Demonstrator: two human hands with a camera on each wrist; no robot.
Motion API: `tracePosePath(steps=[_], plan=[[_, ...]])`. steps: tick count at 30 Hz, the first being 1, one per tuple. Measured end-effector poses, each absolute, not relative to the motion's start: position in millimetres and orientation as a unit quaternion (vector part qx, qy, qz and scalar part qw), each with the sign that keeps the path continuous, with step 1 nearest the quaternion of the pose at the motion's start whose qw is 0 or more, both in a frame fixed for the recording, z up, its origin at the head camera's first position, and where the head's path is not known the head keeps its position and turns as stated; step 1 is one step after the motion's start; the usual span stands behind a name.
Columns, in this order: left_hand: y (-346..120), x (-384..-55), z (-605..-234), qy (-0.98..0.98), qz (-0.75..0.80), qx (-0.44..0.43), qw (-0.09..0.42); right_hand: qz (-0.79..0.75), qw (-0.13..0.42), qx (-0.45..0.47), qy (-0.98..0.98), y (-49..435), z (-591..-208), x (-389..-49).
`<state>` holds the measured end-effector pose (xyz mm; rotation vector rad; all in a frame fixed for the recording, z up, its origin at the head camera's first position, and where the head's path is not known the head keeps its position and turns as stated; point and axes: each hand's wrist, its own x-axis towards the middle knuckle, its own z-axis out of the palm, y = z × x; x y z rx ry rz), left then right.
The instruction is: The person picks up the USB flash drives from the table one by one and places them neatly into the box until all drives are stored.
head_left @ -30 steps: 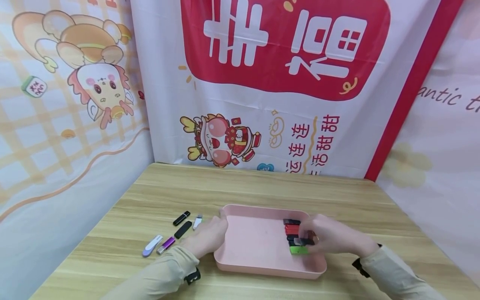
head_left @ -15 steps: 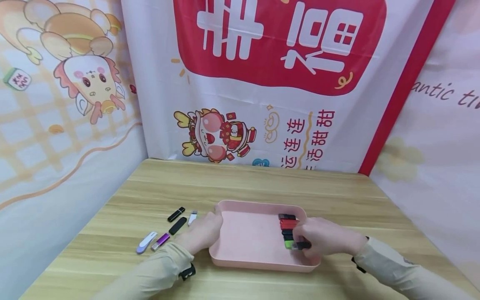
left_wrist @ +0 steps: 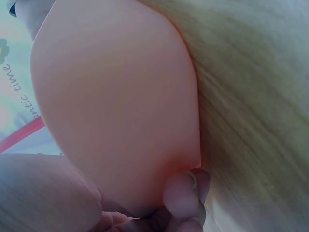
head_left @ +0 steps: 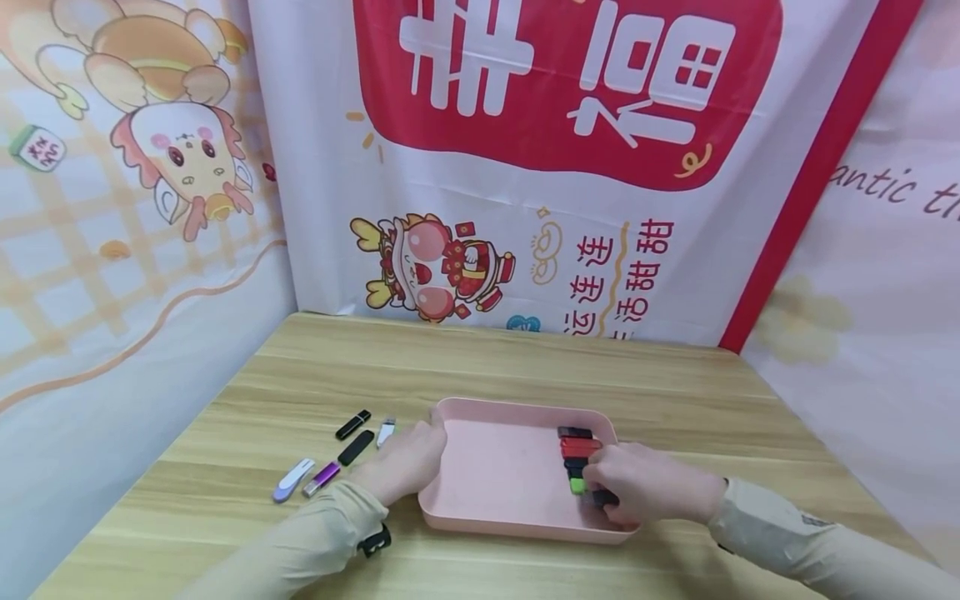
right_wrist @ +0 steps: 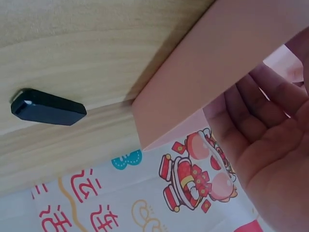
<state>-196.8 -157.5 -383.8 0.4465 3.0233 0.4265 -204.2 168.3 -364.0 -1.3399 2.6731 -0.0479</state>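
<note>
My left hand [head_left: 405, 460] grips the left wall of a pink tray [head_left: 517, 532]; in the left wrist view its fingers [left_wrist: 182, 195] curl at the wall's edge. Inside the tray, at its right end, my right hand [head_left: 651, 483] holds a dark USB stick [head_left: 601, 497] near the front corner. Above that lies a column of USB sticks: a green one [head_left: 577, 486] partly covered by the hand, black ones, a red one [head_left: 581, 448] and a dark one [head_left: 574, 432] at the back. The right wrist view shows the curled fingers [right_wrist: 251, 108], the held stick hidden.
Left of the tray lie several USB sticks: two black ones [head_left: 356, 447], a purple one [head_left: 322, 479], a white-lilac one [head_left: 292, 481] and a white one [head_left: 386, 432] by my left hand. A black USB stick [right_wrist: 48, 107] lies on the table beyond the tray's right side.
My right hand has brought the dark stick down and towards the tray's front right corner, past the green one. The left hand has kept its grip; the head view has shifted slightly.
</note>
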Motion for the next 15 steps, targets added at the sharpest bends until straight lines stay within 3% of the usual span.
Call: tracePosePath(steps=[11, 15], plan=[[-156.8, -196.9, -382.2, 0.98, 0.14, 0.136, 0.043, 0.017, -0.006, -0.477, 0.879, 167.6, -373.3, -199.7], [-156.8, -198.6, -383.9, 0.979, 0.144, 0.14, 0.037, 0.014, -0.001, -0.473, 0.881, 168.4, -370.7, -200.7]])
